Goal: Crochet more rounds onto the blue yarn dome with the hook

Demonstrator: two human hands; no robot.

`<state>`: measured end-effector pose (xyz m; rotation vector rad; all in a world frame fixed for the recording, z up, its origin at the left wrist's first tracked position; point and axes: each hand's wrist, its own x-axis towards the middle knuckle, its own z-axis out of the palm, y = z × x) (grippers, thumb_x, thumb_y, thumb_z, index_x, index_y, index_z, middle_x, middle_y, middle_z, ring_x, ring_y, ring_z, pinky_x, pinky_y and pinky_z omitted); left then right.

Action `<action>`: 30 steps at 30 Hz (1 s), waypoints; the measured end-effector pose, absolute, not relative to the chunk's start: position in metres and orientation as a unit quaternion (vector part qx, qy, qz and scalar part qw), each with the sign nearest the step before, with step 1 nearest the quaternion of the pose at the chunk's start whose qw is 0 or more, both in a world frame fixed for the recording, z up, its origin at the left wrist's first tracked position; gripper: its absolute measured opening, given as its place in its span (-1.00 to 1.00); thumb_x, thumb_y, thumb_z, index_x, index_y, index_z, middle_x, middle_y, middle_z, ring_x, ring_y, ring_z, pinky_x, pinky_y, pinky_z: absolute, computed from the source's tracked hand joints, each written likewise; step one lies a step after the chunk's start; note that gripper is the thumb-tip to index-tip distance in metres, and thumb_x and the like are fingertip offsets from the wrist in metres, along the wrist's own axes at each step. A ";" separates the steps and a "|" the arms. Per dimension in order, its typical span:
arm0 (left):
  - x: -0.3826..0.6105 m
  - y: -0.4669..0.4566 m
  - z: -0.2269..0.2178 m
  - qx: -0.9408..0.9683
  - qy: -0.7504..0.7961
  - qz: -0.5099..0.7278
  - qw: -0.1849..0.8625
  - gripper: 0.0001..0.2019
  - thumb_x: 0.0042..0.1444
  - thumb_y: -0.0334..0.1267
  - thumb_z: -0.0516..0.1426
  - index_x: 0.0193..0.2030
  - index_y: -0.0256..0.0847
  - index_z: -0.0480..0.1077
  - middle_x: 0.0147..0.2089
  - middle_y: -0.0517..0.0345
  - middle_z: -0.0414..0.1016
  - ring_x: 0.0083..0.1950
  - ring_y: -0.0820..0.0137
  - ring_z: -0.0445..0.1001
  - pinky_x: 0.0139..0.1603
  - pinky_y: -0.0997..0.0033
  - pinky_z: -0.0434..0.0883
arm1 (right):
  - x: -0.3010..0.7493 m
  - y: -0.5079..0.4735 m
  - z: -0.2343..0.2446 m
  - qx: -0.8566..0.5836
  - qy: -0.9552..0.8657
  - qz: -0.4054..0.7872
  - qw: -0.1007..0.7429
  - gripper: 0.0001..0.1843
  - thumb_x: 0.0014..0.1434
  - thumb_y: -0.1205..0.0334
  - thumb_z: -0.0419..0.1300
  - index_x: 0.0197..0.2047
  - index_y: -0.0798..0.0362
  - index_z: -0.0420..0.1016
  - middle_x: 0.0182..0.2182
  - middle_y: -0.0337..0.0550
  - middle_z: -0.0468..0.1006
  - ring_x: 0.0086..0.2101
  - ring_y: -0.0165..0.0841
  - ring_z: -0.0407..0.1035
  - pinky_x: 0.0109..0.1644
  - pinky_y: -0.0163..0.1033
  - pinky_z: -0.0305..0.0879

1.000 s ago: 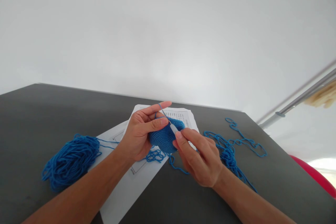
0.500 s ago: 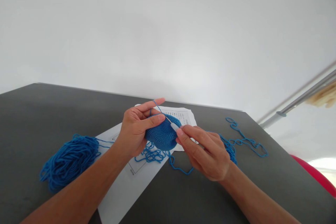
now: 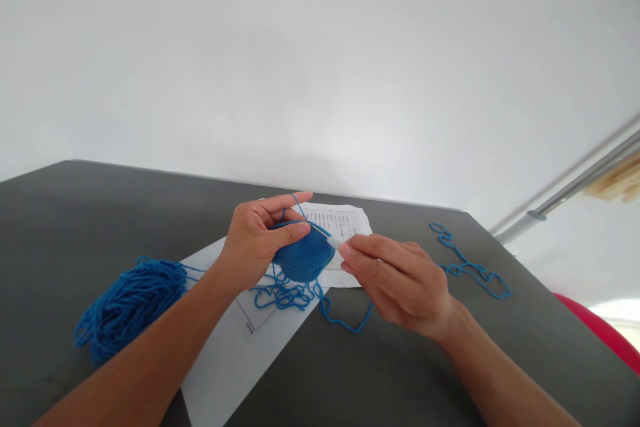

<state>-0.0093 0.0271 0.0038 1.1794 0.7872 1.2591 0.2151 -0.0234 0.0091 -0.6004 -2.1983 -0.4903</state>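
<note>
My left hand (image 3: 255, 243) grips a round blue crocheted piece (image 3: 303, 258) between thumb and fingers, with a strand of blue yarn running over its raised index finger. My right hand (image 3: 400, 280) pinches a thin crochet hook (image 3: 330, 235) with a pale handle, its tip at the top edge of the piece. Both hands hover just above a printed white sheet of paper (image 3: 345, 223) on the dark grey table (image 3: 75, 227). Loose loops of yarn (image 3: 290, 295) hang below the piece.
A bundle of blue yarn (image 3: 130, 303) lies at the left. A loose yarn strand (image 3: 465, 267) curls at the right. A second sheet (image 3: 225, 360) lies under my left forearm. A metal rail (image 3: 565, 190) and a red object (image 3: 600, 333) sit beyond the table's right edge.
Both hands with the piece have shifted slightly left and up. My right hand has turned flatter and drawn the hook rightward, covering the yarn tangle that showed at its right.
</note>
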 end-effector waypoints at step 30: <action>-0.019 0.034 0.004 0.682 0.326 0.429 0.494 -0.58 0.00 -0.28 0.43 0.06 -0.18 0.66 -0.39 0.08 0.67 -0.39 0.33 0.55 -0.30 0.40 0.48 | 0.228 -0.030 0.022 -0.252 -0.866 -0.030 0.430 -0.83 0.30 0.43 0.26 -0.07 0.08 0.62 -0.27 -0.05 0.70 -0.33 -0.34 0.60 -0.35 -0.30 0.55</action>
